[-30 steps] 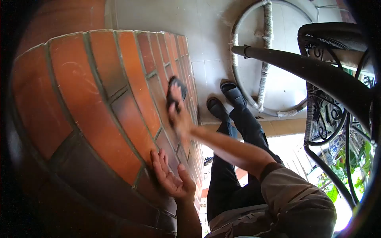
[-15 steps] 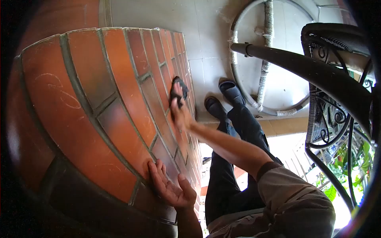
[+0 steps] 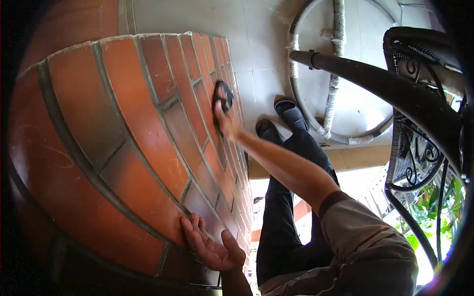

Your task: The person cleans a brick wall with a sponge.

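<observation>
A brick-faced surface (image 3: 143,113) of orange and brown blocks with grey joints fills the left side. My right hand (image 3: 227,123) is closed on a small black pad (image 3: 224,93), pressed against the bricks near the edge beside the floor. The pad looks soft, and its exact kind is unclear. Lower down, my left hand (image 3: 215,246) rests its fingertips against the bricks, fingers apart and thumb spread, holding nothing.
Grey floor tiles (image 3: 256,44) run along the brick edge, where my dark shoes (image 3: 290,113) stand. A large ring-shaped metal base (image 3: 298,84), partly wrapped, lies there with a thick dark pole (image 3: 375,79) above it. A black wicker-and-iron chair (image 3: 419,49) stands at right; leaves show behind it.
My right hand has slid the black pad a little up along the bricks. My left hand stays against the surface, slightly lower in view, and the view has shifted a little.
</observation>
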The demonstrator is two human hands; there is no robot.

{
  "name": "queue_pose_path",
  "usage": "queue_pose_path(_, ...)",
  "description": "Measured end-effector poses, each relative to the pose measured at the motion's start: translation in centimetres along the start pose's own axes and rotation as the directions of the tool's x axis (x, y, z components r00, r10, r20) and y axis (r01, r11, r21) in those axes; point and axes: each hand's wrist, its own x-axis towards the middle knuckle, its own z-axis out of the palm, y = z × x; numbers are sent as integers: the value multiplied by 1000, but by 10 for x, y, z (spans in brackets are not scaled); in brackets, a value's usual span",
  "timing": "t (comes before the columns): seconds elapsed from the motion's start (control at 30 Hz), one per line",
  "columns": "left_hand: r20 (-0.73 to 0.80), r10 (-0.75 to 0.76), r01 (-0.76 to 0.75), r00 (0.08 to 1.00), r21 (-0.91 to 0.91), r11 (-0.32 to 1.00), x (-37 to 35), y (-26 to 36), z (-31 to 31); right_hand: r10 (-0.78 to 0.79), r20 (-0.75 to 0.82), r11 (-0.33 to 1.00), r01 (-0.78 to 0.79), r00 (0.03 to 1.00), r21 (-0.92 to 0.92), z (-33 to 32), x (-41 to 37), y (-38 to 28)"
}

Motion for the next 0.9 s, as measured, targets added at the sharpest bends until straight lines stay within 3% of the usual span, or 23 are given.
queue_pose_path(0.07,-2,-1,1,1000,3,1000,1,2,0,-241,-51,964,245,969,103,9,-9,-25)
queue_pose_path(0.13,-13,2,-2,1000,3,1000,-1,-1,3,-510,-41,860,510,859,1,-1,21,-86)
queue_pose_path(0.2,-40,19,-20,999,-6,1000,-3,-6,5,-581,-77,814,577,810,-66,-9,74,-106)
queue_pose_path(0.27,-44,-38,38,998,-5,999,-5,-6,9,-479,-151,865,494,865,86,-12,126,-86)
queue_pose_path(0.33,-31,-77,77,997,6,997,-5,-5,13,-122,-107,936,150,987,320,-8,166,-20)
queue_pose_path(0.4,-1,-97,97,995,27,995,-1,-3,15,120,-20,992,-119,993,42,-14,144,38)
queue_pose_path(0.47,17,-86,86,996,13,996,-1,-4,11,105,-30,988,-101,994,118,5,91,76)
queue_pose_path(0.53,16,-67,67,998,3,998,-3,-7,11,24,-37,994,-20,999,106,6,36,43)
queue_pose_path(0.6,10,-42,42,999,11,999,-7,-13,12,-297,-75,951,302,952,71,4,20,-23)
queue_pose_path(0.67,14,-39,38,999,50,998,-6,-13,13,-540,-68,840,542,839,10,-4,47,-86)
queue_pose_path(0.73,16,-61,59,998,79,995,-8,-11,13,-524,-76,851,525,849,-1,-13,93,-103)
queue_pose_path(0.8,4,-82,82,997,88,993,-6,-9,14,-135,-53,967,144,989,212,-16,144,-79)
queue_pose_path(0.9,-7,-69,70,998,93,993,-4,-8,17,-85,-122,984,102,989,148,-12,151,-3)
